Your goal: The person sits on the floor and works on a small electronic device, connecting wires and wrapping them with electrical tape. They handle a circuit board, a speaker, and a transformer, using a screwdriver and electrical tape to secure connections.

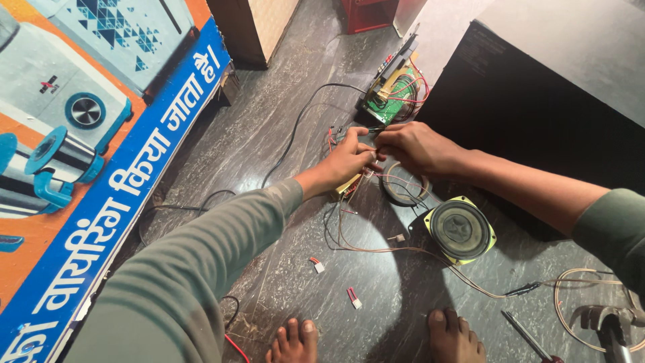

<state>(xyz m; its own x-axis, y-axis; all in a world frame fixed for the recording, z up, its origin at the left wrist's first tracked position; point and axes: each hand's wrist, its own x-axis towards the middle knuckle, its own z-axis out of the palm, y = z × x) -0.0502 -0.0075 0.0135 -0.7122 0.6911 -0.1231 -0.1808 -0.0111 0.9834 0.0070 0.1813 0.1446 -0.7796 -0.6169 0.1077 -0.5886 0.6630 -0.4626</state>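
From the head view, both hands meet over the dark stone floor (282, 134). The left hand (351, 158) and right hand (410, 144) pinch thin red wires (366, 178) between closed fingertips, just beside a green circuit board (388, 94). A round speaker (460, 230) lies near. The step in hand looks like joining wire ends, which calls for steady, fine fingertip work.

This looks like a small electronics repair shop, with the work done on the floor. On the dark marbled floor (282, 134) lie a loose round speaker (461, 230), a green circuit board (390, 94) trailing thin wires (376, 250), small connectors (354, 298) and a screwdriver (527, 336). A painted appliance-servicing signboard (87, 154) leans at one side, and a black speaker cabinet (537, 101) stands opposite.
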